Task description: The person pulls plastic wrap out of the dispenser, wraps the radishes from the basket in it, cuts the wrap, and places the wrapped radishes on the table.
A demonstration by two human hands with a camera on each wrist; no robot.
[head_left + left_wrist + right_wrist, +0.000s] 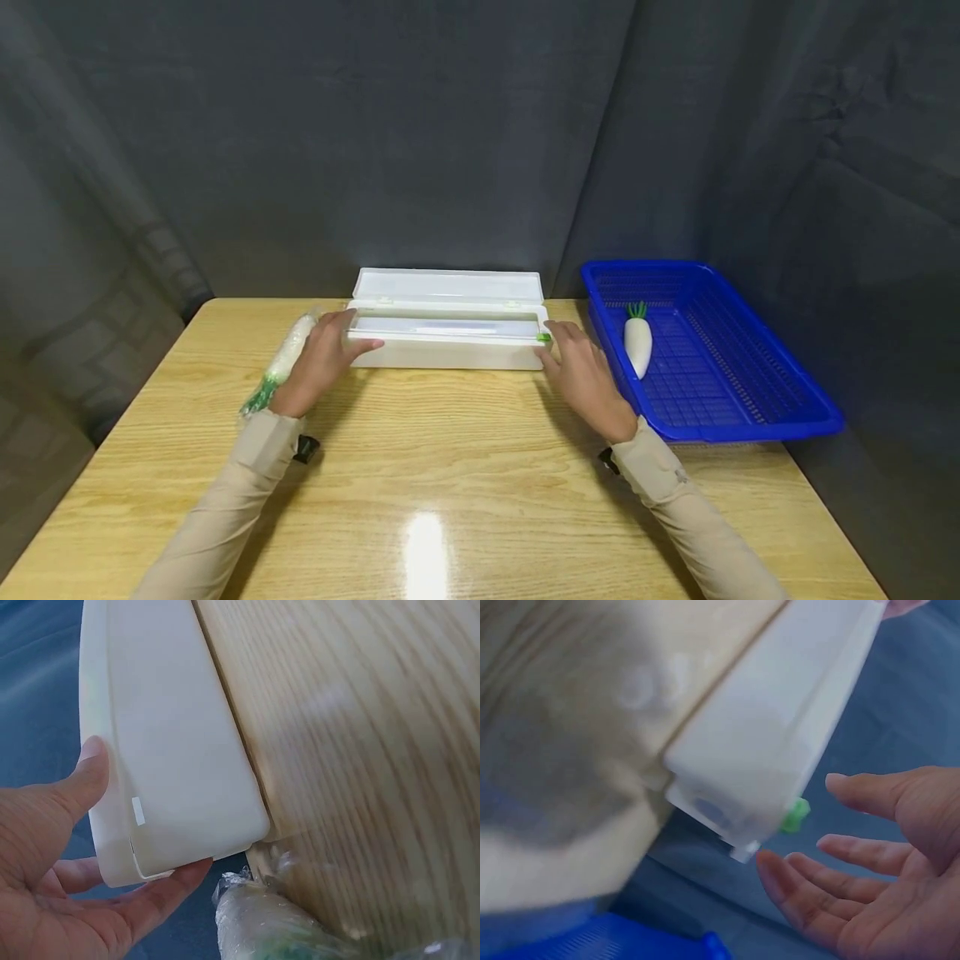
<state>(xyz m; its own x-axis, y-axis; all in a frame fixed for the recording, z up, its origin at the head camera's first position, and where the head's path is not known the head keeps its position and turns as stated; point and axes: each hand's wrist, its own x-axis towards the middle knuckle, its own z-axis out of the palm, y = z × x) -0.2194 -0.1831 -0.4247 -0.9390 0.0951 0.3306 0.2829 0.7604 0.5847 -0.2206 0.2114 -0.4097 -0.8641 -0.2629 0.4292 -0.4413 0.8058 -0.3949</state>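
Observation:
A long white cling film dispenser (450, 357) lies near the back of the table, its lid (448, 286) raised behind it. Through the top opening a pale roll (442, 326) shows. My left hand (321, 357) grips the left end, with the thumb on one face and the fingers around the end, as the left wrist view shows. At the right end, beside the small green slider (796, 815), my right hand (583, 377) is spread with a gap between thumb and fingers. A white radish wrapped in clear film (291, 350) lies just left of my left hand.
On the right stands a blue plastic basket (738, 432) holding an unwrapped white radish (638, 343) with green tops. Dark curtains (420, 142) hang behind the wooden table (480, 467) and at both sides.

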